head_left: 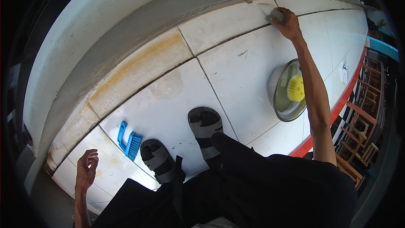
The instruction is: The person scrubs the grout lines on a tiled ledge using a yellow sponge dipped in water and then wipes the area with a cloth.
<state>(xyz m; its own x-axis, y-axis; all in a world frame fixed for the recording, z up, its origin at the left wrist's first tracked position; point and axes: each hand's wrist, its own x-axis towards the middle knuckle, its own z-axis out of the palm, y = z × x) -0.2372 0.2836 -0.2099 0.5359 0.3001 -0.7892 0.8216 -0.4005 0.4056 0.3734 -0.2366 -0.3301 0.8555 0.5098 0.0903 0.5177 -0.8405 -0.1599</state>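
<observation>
My right hand [290, 26] reaches far out and is closed round a rounded grey lump [277, 14], perhaps a stone or pad. The lump is down on the narrow white tile strip [230, 24] at the foot of the wall, beside a pale wet-looking patch. Below my right forearm stands a metal bowl [273, 95] of cloudy water, with a yellow bristled scrubber [296, 88] in it. At the lower left my left hand [87, 166] hangs above the tiles, its fingers loosely bent and apart, holding nothing. A blue-handled brush [131, 144] lies nearest to it.
My feet in black and grey sandals [205, 128] stand on white floor tiles. A curved grey wall [126, 29] bounds the far side. Orange-brown stains [139, 61] mark the strip. To the right are a red floor edge [344, 99], a small white item [344, 74] and wooden chairs [358, 128].
</observation>
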